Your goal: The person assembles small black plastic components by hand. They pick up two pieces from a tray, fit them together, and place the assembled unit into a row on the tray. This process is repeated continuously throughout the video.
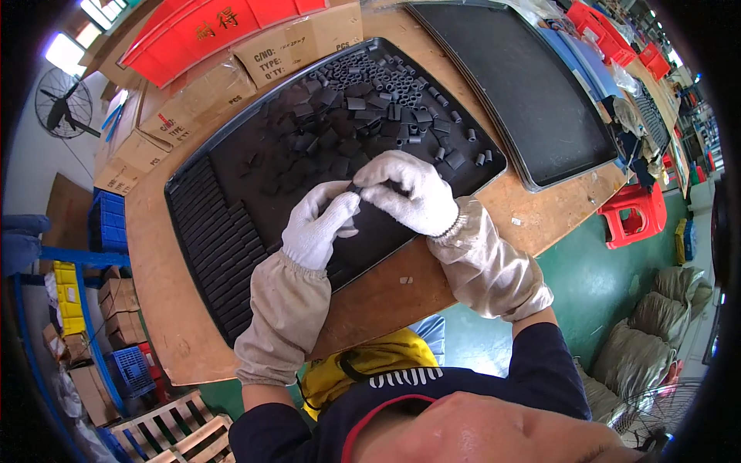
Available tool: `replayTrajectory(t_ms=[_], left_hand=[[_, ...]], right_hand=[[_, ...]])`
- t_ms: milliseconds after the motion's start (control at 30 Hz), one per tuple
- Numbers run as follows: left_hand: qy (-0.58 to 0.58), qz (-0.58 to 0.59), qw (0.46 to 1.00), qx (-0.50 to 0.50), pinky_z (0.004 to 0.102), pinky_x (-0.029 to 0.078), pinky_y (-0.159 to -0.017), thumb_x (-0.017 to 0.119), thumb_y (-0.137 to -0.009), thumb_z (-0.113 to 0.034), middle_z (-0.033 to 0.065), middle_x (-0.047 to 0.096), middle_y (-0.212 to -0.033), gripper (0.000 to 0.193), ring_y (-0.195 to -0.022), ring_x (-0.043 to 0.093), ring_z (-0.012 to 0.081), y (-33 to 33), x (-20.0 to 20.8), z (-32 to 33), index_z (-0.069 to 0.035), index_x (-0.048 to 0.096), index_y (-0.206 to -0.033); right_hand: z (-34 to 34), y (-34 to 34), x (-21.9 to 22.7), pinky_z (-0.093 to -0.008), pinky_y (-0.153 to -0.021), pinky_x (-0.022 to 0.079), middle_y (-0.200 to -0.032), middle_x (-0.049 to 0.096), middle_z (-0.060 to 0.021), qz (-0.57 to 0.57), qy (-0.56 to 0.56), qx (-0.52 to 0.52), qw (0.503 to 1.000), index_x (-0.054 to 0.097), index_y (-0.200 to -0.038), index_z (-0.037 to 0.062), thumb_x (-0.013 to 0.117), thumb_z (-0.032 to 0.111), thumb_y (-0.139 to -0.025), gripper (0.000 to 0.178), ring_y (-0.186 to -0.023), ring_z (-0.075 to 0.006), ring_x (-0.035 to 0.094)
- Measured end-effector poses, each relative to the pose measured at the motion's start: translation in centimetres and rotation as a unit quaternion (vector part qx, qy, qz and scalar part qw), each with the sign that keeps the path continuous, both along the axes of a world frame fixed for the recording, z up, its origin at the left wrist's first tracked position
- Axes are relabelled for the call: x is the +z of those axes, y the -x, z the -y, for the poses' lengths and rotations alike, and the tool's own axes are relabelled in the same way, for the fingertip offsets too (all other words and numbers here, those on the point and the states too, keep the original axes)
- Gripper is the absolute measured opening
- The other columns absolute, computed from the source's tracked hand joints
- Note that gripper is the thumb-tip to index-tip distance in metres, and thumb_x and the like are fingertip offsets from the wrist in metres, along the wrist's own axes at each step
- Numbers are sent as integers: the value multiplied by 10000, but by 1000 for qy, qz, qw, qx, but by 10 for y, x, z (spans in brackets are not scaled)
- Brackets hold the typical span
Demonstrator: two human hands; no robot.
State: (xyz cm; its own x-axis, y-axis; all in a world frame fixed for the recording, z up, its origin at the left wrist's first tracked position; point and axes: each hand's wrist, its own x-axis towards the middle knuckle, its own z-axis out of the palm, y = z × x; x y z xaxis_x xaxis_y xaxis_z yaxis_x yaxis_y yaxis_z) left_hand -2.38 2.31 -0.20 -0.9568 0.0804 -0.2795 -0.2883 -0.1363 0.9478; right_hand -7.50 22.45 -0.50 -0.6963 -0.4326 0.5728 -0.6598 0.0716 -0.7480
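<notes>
Both my hands wear white knit gloves and meet over the near middle of a large black tray (378, 241). My left hand (318, 221) pinches a small black piece (353, 187) from one side. The fingertips of my right hand (411, 193) close on it from the other side. Most of that piece is hidden by the gloves, so its exact shape cannot be made out. Beyond my hands lie loose flat black squarish pieces (340, 144) and many short black tubes (400, 86). Along the tray's left side, dark narrow pieces (216, 255) are packed in tidy rows.
A stack of black trays (532, 100) rests at the right of the wooden table (417, 282). Cardboard boxes (197, 100) and a red bin (224, 31) stand behind the work tray. A red stool (634, 214) is on the green floor to the right.
</notes>
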Motion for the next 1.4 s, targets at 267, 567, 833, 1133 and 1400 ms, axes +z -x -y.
replayTrajectory(t_ms=[267, 567, 833, 1133, 1400], left_hand=[[2, -18, 999, -48, 242, 574, -720, 741, -934, -243, 12, 663, -1014, 377, -868, 620, 59, -1, -3, 0, -22, 652, -1227], [-20, -13, 998, -64, 234, 539, -681, 698, -968, -206, 25, 647, -957, 325, -795, 607, 64, -5, 1, -7, -27, 648, -1235], [-14, -9, 997, -73, 239, 552, -699, 695, -972, -220, 28, 656, -986, 334, -807, 616, 72, -4, -1, -3, -36, 643, -1245], [-13, -10, 997, -73, 244, 531, -699, 670, -985, -198, 12, 631, -932, 297, -764, 586, 63, -5, 2, -5, -47, 645, -1240], [2, -4, 998, -69, 237, 542, -705, 680, -972, -194, 12, 646, -955, 332, -802, 597, 62, -6, 1, -4, -29, 641, -1258]], right_hand=[[-53, 59, -15, -436, -866, 552, -996, 716, -144, -116, -120, -261, 951, 719, -1070, 65, 685, 133, -896, 189, -945, -337, 682], [-83, 89, -52, -473, -912, 494, -1185, 659, -97, -151, -363, -392, 831, 682, -1203, 153, 622, 127, -887, 323, -1084, -324, 620], [-79, 83, -31, -429, -889, 520, -1063, 687, -103, -78, -298, -409, 859, 701, -1167, 155, 649, 89, -900, 280, -1019, -307, 664], [-55, 50, -1, -400, -1002, 567, -1243, 663, -164, 314, 396, 121, 854, 564, -1345, -26, 652, 0, -938, 418, -1105, -288, 695], [-45, 30, 12, -364, -937, 575, -1211, 652, -151, 306, 335, 102, 885, 590, -1283, -3, 625, -11, -951, 334, -1023, -242, 697]])
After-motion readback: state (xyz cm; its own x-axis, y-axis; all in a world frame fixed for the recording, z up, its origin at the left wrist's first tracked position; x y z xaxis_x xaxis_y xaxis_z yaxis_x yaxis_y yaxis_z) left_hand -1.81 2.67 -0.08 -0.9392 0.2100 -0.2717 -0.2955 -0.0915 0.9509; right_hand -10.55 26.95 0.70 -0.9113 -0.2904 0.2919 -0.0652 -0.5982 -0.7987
